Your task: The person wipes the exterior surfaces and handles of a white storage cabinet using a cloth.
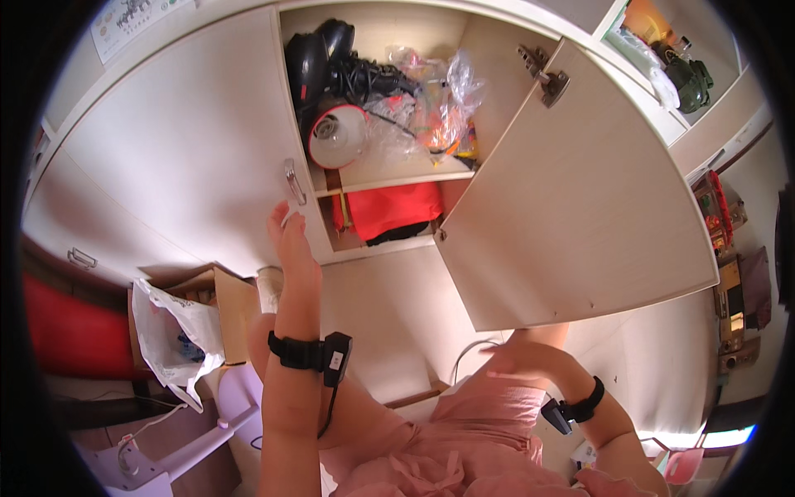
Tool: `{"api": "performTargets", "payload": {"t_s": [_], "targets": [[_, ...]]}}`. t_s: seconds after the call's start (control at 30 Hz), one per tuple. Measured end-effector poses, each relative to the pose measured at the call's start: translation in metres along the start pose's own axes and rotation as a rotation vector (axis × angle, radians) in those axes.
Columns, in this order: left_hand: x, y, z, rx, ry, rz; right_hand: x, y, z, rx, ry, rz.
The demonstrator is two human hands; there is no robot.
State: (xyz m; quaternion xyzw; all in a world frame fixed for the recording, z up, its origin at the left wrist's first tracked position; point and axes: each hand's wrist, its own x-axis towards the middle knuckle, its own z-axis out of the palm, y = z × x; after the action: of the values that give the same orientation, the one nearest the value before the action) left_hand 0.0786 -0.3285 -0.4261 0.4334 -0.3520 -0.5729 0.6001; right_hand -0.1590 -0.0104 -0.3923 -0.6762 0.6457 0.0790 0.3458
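My left hand [290, 235] is raised just below the metal handle [294, 182] of the shut left cabinet door [186, 143]. Its fingers are slightly parted and hold nothing. Over my right thigh hovers or rests my right hand [525, 361], fingers spread, below the lower edge of the open right cabinet door [584, 199]. Inside the cabinet's upper shelf lie black boots or shoes [310, 65], a white lamp shade or cup with a red rim [339, 136], and crumpled clear plastic bags [428, 99]. A red cloth or bag [394, 208] fills part of the lower compartment.
At the left stand a cardboard box [236, 317] and a white plastic bag [180, 335], near a purple plastic frame [205, 435]. A hinge [553, 84] holds the open door. The upper right shelf contains a dark green item [689, 84]. Straps with small devices circle both wrists.
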Motion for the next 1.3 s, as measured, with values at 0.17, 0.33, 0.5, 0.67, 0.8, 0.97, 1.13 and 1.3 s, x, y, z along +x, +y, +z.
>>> {"api": "performTargets", "payload": {"t_s": [0.17,0.33,0.5,0.67,0.8,0.97,1.13,1.3], "targets": [[-0.001,-0.007,-0.007,-0.043,-0.034,-0.084,-0.063,0.06,0.016,0.108,0.195,0.615],[-0.008,-0.006,0.001,-0.113,-0.096,-0.222,-0.105,0.125,-0.011,0.749,0.694,0.791],[-0.011,-0.01,0.009,-0.022,-0.049,-0.313,-0.089,0.112,-0.034,1.388,1.078,0.034],[-0.007,-0.018,0.001,-0.036,-0.08,-0.296,-0.067,0.078,-0.024,1.392,1.123,0.128],[-0.013,-0.011,0.009,-0.038,-0.105,-0.31,-0.076,0.084,0.001,0.948,1.031,0.307],[-0.013,-0.012,0.004,-0.056,-0.105,-0.3,-0.042,-0.021,-0.015,0.375,0.875,0.299],[-0.012,-0.009,0.008,-0.107,-0.11,-0.303,0.007,-0.068,-0.019,-0.498,0.793,0.093],[-0.007,0.003,-0.003,-0.131,-0.066,-0.306,0.089,-0.121,-0.079,0.348,0.676,-0.232]]}}
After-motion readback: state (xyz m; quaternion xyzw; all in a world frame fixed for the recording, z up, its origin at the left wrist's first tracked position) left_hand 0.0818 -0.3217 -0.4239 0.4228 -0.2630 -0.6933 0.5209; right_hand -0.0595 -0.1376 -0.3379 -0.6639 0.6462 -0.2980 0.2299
